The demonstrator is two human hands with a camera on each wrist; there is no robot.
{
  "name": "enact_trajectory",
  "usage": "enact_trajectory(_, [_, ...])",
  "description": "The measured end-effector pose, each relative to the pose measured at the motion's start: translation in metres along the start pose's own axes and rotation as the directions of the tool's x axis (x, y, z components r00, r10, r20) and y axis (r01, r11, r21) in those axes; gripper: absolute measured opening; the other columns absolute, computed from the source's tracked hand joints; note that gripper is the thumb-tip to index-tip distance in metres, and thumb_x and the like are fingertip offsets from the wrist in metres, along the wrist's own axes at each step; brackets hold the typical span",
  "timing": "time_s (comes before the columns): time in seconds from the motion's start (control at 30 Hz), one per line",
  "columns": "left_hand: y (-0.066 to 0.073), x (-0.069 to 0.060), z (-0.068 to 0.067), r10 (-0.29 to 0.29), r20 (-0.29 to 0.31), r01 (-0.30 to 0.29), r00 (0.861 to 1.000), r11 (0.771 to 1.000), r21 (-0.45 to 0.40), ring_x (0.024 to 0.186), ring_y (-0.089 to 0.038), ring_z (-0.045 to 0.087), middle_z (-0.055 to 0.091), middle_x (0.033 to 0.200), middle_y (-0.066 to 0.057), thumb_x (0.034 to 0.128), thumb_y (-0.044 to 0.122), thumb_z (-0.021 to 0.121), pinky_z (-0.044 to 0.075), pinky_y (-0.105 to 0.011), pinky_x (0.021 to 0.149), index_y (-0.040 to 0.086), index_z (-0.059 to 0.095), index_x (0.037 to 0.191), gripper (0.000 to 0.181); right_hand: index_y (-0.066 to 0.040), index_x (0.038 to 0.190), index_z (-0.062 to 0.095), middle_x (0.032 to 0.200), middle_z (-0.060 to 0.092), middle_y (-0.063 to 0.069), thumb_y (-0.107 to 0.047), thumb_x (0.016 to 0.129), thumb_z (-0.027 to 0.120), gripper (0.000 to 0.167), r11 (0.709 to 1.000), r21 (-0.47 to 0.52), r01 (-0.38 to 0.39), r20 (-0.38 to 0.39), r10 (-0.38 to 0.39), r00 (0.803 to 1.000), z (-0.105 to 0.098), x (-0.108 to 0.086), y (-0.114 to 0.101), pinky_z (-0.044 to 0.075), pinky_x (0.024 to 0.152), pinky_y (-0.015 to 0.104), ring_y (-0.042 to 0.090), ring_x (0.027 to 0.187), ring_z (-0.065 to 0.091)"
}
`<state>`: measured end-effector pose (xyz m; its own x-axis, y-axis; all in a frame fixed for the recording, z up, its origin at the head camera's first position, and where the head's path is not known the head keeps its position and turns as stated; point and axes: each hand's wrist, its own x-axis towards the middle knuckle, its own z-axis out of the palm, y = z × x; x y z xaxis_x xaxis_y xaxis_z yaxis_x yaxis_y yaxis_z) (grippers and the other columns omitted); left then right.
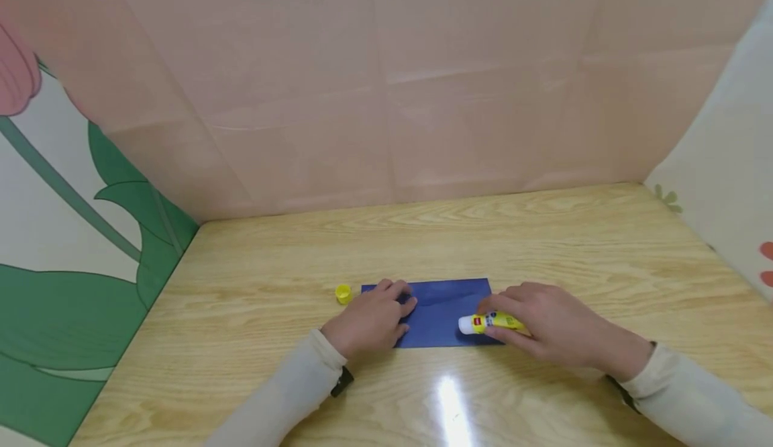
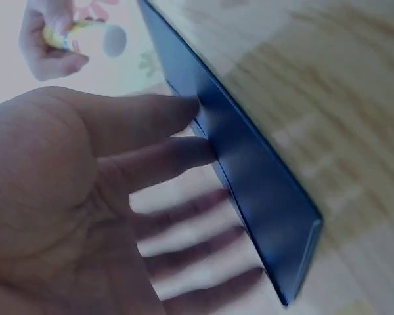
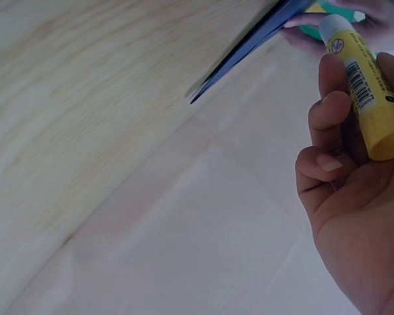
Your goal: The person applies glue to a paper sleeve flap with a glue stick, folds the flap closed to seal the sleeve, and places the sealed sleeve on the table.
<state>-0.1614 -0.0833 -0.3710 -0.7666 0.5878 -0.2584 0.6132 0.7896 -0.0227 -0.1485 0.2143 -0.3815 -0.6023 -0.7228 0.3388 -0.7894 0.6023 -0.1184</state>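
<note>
Near a cap (image 1: 343, 293), the left hand (image 1: 367, 321) loosely touches blue paper (image 1: 435, 316). The right hand (image 1: 546, 319) grips an uncapped glue tube (image 1: 490, 322).

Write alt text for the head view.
A right hand holds a white-tipped yellow glue stick over a dark blue rectangular sheet that the left hand touches on a wood-grain table. A round yellow cap lies left of the sheet.

Wood-grain table (image 1: 272, 252), pinkish creased backdrop (image 1: 386, 84), flower-patterned left panel (image 1: 60, 232), glare
</note>
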Motion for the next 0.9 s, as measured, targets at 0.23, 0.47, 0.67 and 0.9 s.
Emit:
enact_trajectory(0.23, [0.001, -0.004, 0.001, -0.057, 0.052, 0.059, 0.997, 0.998, -0.031, 0.138, -0.026, 0.041, 0.039, 0.155, -0.011, 0.1035, 0.039, 0.050, 0.048, -0.040, 0.106, 0.030, 0.038, 0.153, 0.052, -0.032, 0.113, 0.066, 0.102, 0.070, -0.020, -0.039, 0.093, 0.069, 0.022, 1.000, -0.004, 0.005, -0.004, -0.005, 1.000, 0.001, -0.002, -0.001, 0.058, 0.075, 0.032, 0.002, 0.090, 0.067])
enact_trajectory(0.47, [0.007, -0.008, -0.003, -0.088, 0.151, 0.109, 0.985, 0.984, -0.139, 0.152, -0.032, 0.026, 0.027, 0.164, -0.012, 0.1027, 0.044, 0.049, 0.027, -0.044, 0.123, 0.013, 0.033, 0.156, 0.064, -0.032, 0.115, 0.065, 0.103, 0.070, -0.020, -0.039, 0.093, 0.068, 0.023, 1.000, 0.006, 0.006, -0.004, -0.006, 1.000, 0.001, -0.002, 0.000, 0.058, 0.075, 0.033, 0.003, 0.091, 0.067])
enact_trajectory(0.67, [0.011, -0.008, 0.002, -0.120, 0.100, 0.122, 0.988, 0.992, -0.017, 0.149, -0.037, 0.032, 0.032, 0.162, -0.009, 0.1036, 0.043, 0.046, 0.026, -0.049, 0.123, 0.008, 0.041, 0.152, 0.060, -0.031, 0.115, 0.066, 0.104, 0.070, -0.021, -0.038, 0.093, 0.069, 0.024, 1.000, 0.010, 0.016, -0.012, -0.016, 1.000, 0.003, -0.003, 0.001, 0.058, 0.075, 0.033, 0.003, 0.091, 0.067])
enact_trajectory(0.9, [0.008, -0.009, 0.002, -0.138, 0.078, 0.140, 0.987, 0.990, -0.019, 0.147, -0.039, 0.035, 0.035, 0.159, -0.018, 0.1025, 0.047, 0.048, 0.029, -0.048, 0.122, 0.014, 0.045, 0.150, 0.058, -0.032, 0.115, 0.066, 0.104, 0.069, -0.022, -0.039, 0.094, 0.068, 0.022, 1.000, 0.019, 0.013, 0.005, -0.013, 1.000, 0.002, -0.003, -0.001, 0.058, 0.076, 0.034, 0.003, 0.091, 0.066])
